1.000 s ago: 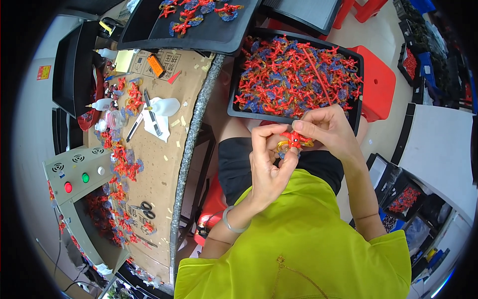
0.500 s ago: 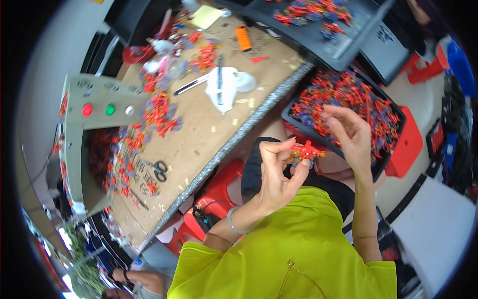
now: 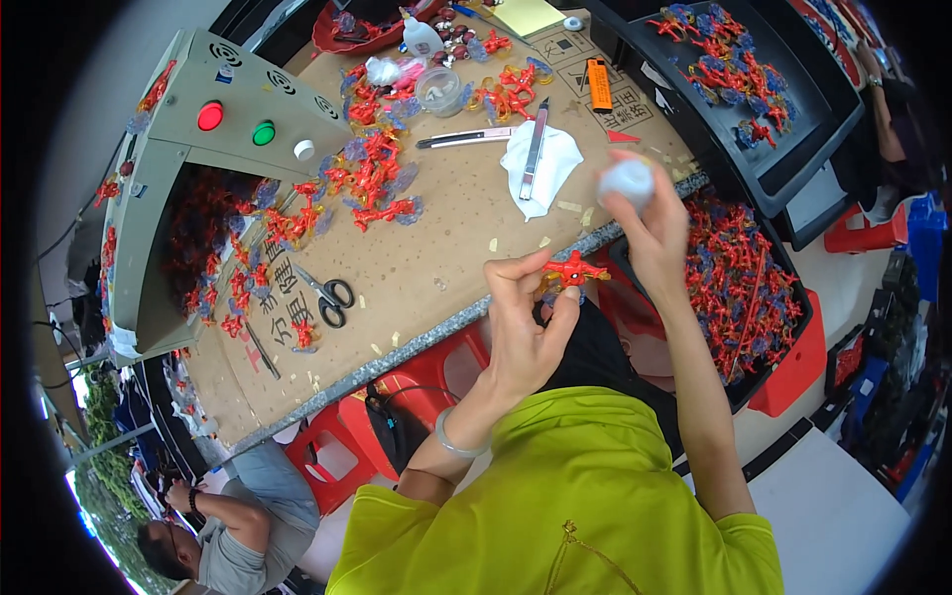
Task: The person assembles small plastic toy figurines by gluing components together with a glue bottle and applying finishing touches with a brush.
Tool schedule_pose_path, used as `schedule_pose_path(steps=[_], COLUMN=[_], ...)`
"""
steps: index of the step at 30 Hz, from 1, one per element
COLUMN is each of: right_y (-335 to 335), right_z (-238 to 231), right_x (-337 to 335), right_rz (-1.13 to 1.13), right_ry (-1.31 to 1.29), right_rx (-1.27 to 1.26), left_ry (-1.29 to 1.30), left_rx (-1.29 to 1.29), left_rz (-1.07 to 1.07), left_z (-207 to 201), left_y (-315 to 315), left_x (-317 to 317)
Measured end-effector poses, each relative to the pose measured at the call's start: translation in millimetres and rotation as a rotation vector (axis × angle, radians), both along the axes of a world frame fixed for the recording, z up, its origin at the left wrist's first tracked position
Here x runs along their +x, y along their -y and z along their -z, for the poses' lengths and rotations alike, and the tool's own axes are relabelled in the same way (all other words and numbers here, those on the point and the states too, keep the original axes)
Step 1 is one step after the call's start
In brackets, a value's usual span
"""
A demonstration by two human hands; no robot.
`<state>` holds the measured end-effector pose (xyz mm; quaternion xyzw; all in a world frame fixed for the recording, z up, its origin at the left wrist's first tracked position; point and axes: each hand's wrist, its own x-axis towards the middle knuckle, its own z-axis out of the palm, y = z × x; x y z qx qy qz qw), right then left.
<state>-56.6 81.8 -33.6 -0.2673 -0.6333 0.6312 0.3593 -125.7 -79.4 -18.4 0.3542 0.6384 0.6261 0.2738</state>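
My left hand [image 3: 526,342] pinches a small red toy figure [image 3: 573,268] with clear yellow parts between thumb and fingertips, just beyond the table's front edge. To its right, my raised right hand [image 3: 662,243] grips a round whitish thing [image 3: 629,182], smeared by motion, so its kind is unclear. A crumpled white cloth [image 3: 560,164] lies on the table left of that hand. One craft knife [image 3: 535,149] rests across the cloth and another [image 3: 466,138] beside it. Several red and purple figures [image 3: 377,174] are heaped farther left.
A grey machine [image 3: 164,208] with coloured buttons stands at the left, scissors [image 3: 332,302] near its opening. A black tray [image 3: 813,164] of figures is at the far right, above a full bin [image 3: 734,382]. An orange box [image 3: 599,85] lies behind. A person [image 3: 263,526] sits lower left.
My right hand has moved up toward the table and now holds a round whitish thing; the white round thing beside the cloth is gone. My left hand keeps the figure. The view has shifted.
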Motion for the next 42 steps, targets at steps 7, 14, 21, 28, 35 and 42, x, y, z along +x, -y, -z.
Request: schedule_pose_path(steps=[7, 14, 21, 28, 35, 42], right_y=[62, 89, 85, 82, 82, 82], right_z=[-53, -53, -62, -68, -64, -65], right_x=[91, 124, 117, 109, 107, 106], right_rz=[0.148, 0.369, 0.406, 0.397, 0.408, 0.407], right_ry=[0.035, 0.202, 0.315, 0.322, 0.31, 0.341], right_rx=[-0.202, 0.225, 0.712, 0.836, 0.817, 0.831], left_ry=[-0.11, -0.212, -0.222, -0.331, -0.393, -0.438], left_rx=[0.052, 0.181, 0.196, 0.175, 0.137, 0.116], left_rz=[0.063, 0.093, 0.09, 0.062, 0.054, 0.043], left_z=[11, 16, 16, 15, 12, 11], left_y=[-23, -37, -35, -32, -33, -32], left_x=[14, 31, 36, 36, 35, 36])
